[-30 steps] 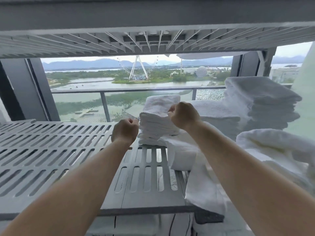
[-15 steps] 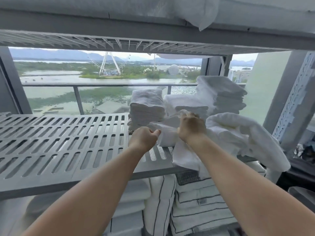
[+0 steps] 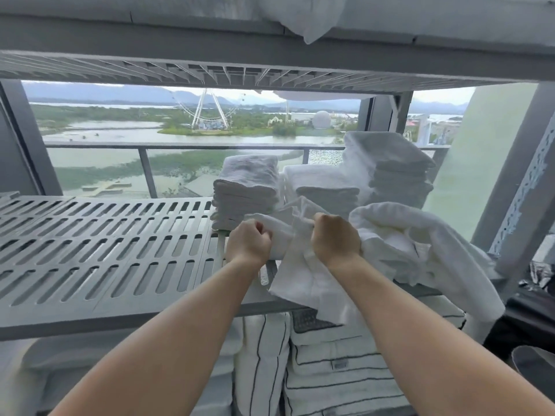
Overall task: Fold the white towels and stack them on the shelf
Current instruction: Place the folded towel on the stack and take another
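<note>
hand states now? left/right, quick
Left hand: closed on the towel.
Right hand: closed on the same towel.

I see soft grey daylight coming in through the big window (image 3: 186, 139) ahead; nothing glares; the shelf (image 3: 90, 253) looks evenly lit with faint shadows; straight bars bend near the edges; my arms look a bit blurry down low; the white towel pile (image 3: 420, 244) loses detail.
</note>
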`<act>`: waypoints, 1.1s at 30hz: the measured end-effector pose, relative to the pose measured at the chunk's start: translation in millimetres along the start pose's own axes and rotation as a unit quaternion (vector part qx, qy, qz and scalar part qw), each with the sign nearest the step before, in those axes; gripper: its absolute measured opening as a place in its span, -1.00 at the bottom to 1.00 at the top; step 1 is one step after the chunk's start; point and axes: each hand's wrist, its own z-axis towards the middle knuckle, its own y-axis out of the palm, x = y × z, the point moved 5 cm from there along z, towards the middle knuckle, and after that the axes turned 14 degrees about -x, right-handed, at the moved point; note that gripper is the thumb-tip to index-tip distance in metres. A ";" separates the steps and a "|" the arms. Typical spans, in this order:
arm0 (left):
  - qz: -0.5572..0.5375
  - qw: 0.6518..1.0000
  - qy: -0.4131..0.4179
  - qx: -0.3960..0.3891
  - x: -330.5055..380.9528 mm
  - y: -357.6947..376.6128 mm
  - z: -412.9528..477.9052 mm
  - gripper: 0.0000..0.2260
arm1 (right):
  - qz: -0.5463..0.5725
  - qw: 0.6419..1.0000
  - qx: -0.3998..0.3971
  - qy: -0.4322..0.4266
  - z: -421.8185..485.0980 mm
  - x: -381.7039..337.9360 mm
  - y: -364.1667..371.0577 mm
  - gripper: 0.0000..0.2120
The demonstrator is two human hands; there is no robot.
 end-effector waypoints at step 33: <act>-0.005 0.917 -0.094 0.388 -315.8 -371.1 -11.8 -0.87 | 0.446 0.890 -0.004 -0.094 60.2 -337.0 58.3 -0.84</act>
